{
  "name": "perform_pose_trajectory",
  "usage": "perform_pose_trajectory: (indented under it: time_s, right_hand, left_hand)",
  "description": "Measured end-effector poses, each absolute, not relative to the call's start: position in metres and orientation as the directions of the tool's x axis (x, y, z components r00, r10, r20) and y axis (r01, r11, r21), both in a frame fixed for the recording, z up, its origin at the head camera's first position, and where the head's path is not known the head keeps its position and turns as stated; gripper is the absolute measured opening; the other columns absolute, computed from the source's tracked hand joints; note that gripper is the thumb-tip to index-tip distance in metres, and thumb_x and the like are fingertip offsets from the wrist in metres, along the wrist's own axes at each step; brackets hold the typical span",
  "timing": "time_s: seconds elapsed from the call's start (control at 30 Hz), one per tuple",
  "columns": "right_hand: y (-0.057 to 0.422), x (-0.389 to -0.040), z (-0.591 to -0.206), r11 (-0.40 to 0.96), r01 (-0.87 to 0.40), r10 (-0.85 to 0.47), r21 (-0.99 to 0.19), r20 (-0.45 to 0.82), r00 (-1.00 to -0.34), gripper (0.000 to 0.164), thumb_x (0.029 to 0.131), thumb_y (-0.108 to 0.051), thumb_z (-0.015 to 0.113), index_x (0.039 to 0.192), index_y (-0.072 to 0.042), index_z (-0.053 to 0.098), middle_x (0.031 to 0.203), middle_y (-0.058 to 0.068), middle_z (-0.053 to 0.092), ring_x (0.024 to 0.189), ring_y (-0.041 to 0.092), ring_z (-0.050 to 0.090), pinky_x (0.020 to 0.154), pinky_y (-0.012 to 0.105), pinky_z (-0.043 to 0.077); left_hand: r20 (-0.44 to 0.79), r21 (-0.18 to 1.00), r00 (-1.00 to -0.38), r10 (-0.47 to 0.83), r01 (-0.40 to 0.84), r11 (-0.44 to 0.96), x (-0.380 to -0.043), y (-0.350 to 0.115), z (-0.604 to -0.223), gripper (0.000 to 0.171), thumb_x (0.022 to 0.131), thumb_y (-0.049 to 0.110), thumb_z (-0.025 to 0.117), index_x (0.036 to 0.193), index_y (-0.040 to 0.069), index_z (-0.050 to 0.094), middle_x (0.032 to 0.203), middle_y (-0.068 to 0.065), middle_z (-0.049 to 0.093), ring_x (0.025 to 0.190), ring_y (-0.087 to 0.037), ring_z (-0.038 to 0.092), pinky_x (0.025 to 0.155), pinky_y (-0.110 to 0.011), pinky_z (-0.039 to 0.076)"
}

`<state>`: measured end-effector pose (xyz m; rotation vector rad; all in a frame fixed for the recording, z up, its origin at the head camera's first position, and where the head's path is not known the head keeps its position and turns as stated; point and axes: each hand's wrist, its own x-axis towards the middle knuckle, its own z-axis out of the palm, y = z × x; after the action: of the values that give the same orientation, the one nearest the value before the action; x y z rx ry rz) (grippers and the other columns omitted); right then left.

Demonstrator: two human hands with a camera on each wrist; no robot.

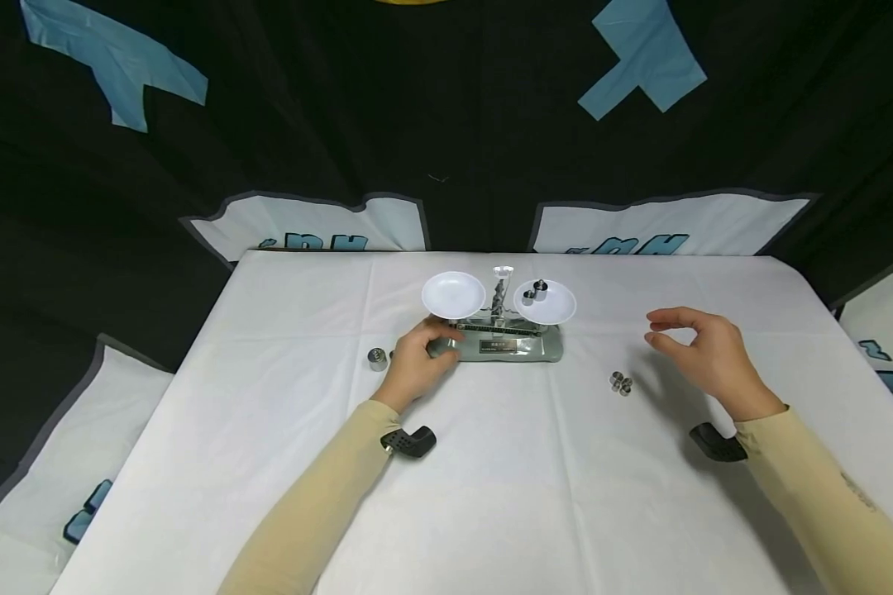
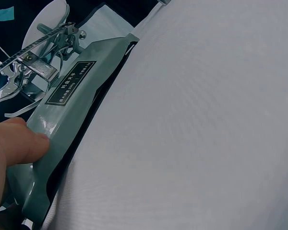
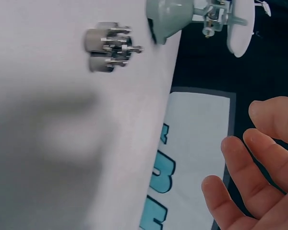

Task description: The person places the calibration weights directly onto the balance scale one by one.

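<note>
A grey-green balance scale [image 1: 500, 347] with two white pans stands toward the back of the table. My left hand [image 1: 419, 359] grips the left end of its base, the thumb [image 2: 26, 143] pressed against the front face. The left pan [image 1: 454, 295] holds nothing; on the right pan [image 1: 558, 307] stand two metal weights [image 1: 540, 289]. My right hand [image 1: 703, 355] is raised right of the scale, fingers bent loosely with nothing between them. Just left of that hand, a small cluster of metal weights [image 1: 620, 383] stands on the table, also seen upright in the right wrist view.
Left of my left hand stands a larger metal weight [image 1: 376, 359], with another thing mostly hidden by the hand. A white cloth [image 1: 491, 496] covers the table. Behind its back edge hangs a black curtain [image 1: 476, 165] with blue and white patches.
</note>
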<state>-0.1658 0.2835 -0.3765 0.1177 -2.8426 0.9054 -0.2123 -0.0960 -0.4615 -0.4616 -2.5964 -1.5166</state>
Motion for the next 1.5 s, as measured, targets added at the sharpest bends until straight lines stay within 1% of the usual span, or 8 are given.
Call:
perform_pose_trajectory:
  time_s: [0.13,0.4,0.5,0.67,0.8,0.93,1.2,1.5]
  right_hand:
    - [0.287,-0.162,-0.385,0.811,-0.116,-0.018,-0.574,0.174,-0.985,0.033,0.093,-0.026,0.064,0.119,-0.005,0.066,0.111,0.018,0.069,0.107,0.031,0.055,0.066,0.023,0.042]
    - [0.287,-0.157,-0.400,0.785,-0.095,-0.009,-0.612,0.142,-0.990,0.032,0.093,-0.025,0.064,0.116,-0.004,0.067,0.109,0.019,0.070,0.111,0.032,0.056,0.079,0.036,0.043]
    - [0.287,-0.155,-0.404,0.784,-0.079,-0.005,-0.616,0.122,-0.993,0.031,0.094,-0.027,0.063,0.116,-0.005,0.067,0.108,0.016,0.071,0.106,0.020,0.055,0.081,0.035,0.043]
    - [0.288,-0.151,-0.409,0.785,-0.074,-0.012,-0.615,0.103,-0.995,0.031,0.094,-0.028,0.063,0.116,-0.006,0.068,0.105,0.013,0.072,0.096,0.001,0.051,0.074,0.022,0.043]
    - [0.288,-0.149,-0.412,0.785,-0.072,-0.020,-0.616,0.091,-0.996,0.031,0.094,-0.026,0.063,0.115,-0.005,0.068,0.104,0.015,0.072,0.101,0.016,0.057,0.068,0.017,0.042]
    - [0.287,-0.147,-0.415,0.771,-0.086,-0.038,-0.631,0.090,-0.995,0.030,0.094,-0.023,0.064,0.115,-0.003,0.068,0.104,0.018,0.071,0.103,0.033,0.060,0.063,0.017,0.043]
    - [0.284,-0.145,-0.424,0.771,-0.076,-0.059,-0.633,0.047,-0.997,0.029,0.094,-0.018,0.063,0.117,-0.001,0.067,0.104,0.018,0.070,0.092,0.025,0.062,0.056,0.021,0.047]
    - [0.282,-0.147,-0.426,0.774,-0.073,-0.103,-0.629,-0.011,-0.995,0.028,0.089,-0.008,0.067,0.116,0.002,0.066,0.103,0.018,0.072,0.088,0.021,0.067,0.063,0.017,0.051]
  left_hand:
    - [0.248,0.832,-0.945,0.212,0.319,0.454,-0.212,-0.096,-0.462,0.021,0.081,0.004,0.070,0.101,0.009,0.072,0.120,-0.006,0.066,0.139,-0.023,0.044,0.118,-0.036,0.034]
    - [0.250,0.833,-0.944,0.214,0.323,0.449,-0.212,-0.096,-0.462,0.020,0.082,0.005,0.069,0.101,0.009,0.072,0.119,-0.006,0.066,0.138,-0.023,0.045,0.118,-0.036,0.034]
    - [0.246,0.830,-0.945,0.216,0.320,0.456,-0.212,-0.096,-0.462,0.020,0.082,0.005,0.069,0.101,0.009,0.072,0.119,-0.006,0.066,0.138,-0.023,0.045,0.118,-0.036,0.033]
    - [0.256,0.827,-0.942,0.216,0.329,0.456,-0.213,-0.095,-0.461,0.020,0.081,0.005,0.069,0.100,0.009,0.072,0.118,-0.006,0.067,0.137,-0.024,0.047,0.117,-0.037,0.035]
    - [0.258,0.828,-0.941,0.219,0.332,0.451,-0.213,-0.095,-0.462,0.020,0.081,0.005,0.070,0.101,0.009,0.072,0.117,-0.006,0.067,0.135,-0.023,0.048,0.116,-0.036,0.036]
    - [0.262,0.826,-0.941,0.216,0.334,0.454,-0.213,-0.095,-0.463,0.020,0.081,0.005,0.070,0.101,0.010,0.072,0.118,-0.006,0.067,0.136,-0.024,0.048,0.117,-0.036,0.036]
    - [0.246,0.830,-0.945,0.215,0.320,0.456,-0.213,-0.096,-0.463,0.021,0.081,0.005,0.070,0.101,0.010,0.072,0.119,-0.006,0.066,0.138,-0.023,0.045,0.118,-0.035,0.034]
    - [0.249,0.829,-0.944,0.217,0.324,0.456,-0.213,-0.096,-0.463,0.020,0.082,0.005,0.070,0.101,0.010,0.072,0.120,-0.006,0.066,0.138,-0.024,0.045,0.118,-0.036,0.034]
